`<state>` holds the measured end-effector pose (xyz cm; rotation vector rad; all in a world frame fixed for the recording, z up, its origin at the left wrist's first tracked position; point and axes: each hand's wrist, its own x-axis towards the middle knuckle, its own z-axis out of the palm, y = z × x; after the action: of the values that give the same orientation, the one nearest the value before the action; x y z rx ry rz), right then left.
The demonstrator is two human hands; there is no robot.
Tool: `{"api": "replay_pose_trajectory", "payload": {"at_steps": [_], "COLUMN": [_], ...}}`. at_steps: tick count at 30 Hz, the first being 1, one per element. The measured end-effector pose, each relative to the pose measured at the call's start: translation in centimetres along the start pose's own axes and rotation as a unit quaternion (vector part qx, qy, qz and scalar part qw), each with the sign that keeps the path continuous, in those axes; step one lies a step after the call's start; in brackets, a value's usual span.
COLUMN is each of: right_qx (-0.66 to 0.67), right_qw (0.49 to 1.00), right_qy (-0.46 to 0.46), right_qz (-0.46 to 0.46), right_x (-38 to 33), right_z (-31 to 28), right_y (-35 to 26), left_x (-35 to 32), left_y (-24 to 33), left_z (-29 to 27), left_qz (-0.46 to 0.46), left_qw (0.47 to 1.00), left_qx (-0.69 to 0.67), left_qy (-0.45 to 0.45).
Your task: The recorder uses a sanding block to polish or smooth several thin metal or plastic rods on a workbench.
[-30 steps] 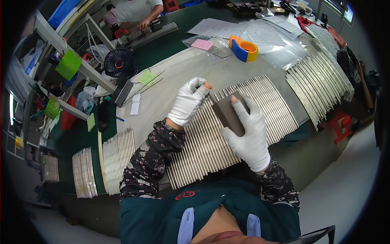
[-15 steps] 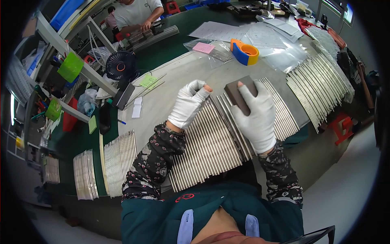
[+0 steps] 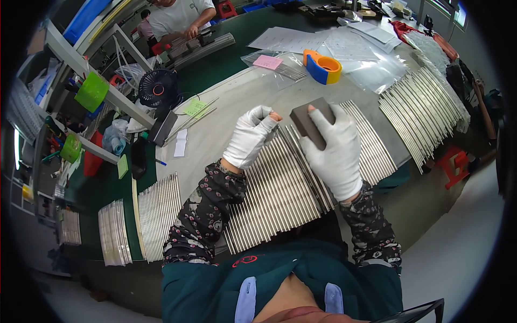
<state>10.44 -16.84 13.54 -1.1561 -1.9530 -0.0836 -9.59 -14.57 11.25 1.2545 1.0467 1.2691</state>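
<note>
Metal rods lie side by side in a wide row in front of me, their near ends toward my body. My left hand, in a white glove with bare fingertips, is closed at the far end of this row, thumb and fingers pressed together. What they pinch, if anything, is hidden. A grey-brown rectangular block, like a sanding block, is gripped by my right hand, also gloved in white. The block is over the far end of the rods, right of my left hand. Beneath my right hand, several rods are partly covered.
More rods lie in bundles at the left and far right. Beyond my hands are an orange-blue tape ring, papers and a pink note. A black fan stands by the shelf. Another person works across the table.
My right hand has slid a little to the left with the block, bringing it nearer my left hand. My left hand has stayed almost in place.
</note>
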Motion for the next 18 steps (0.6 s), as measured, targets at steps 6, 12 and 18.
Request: {"api": "replay_pose_trajectory", "payload": {"at_steps": [6, 12, 18], "right_qx": [-0.056, -0.002, 0.036], "right_qw": [0.997, 1.000, 0.992], "right_qy": [0.027, 0.007, 0.006], "right_qz": [0.047, -0.030, -0.117], "right_x": [0.5, -0.3, -0.6], "right_z": [0.2, 1.1, 1.7], "right_y": [0.2, 0.9, 1.6], "left_x": [0.8, 1.0, 1.2], "left_y": [-0.5, -1.2, -1.4], "left_z": [-0.1, -0.3, -0.5], "left_qz": [0.001, 0.000, -0.025], "left_qw": [0.999, 0.999, 0.999], "left_qx": [-0.034, -0.048, -0.020], "left_qy": [0.005, 0.002, 0.011]}}
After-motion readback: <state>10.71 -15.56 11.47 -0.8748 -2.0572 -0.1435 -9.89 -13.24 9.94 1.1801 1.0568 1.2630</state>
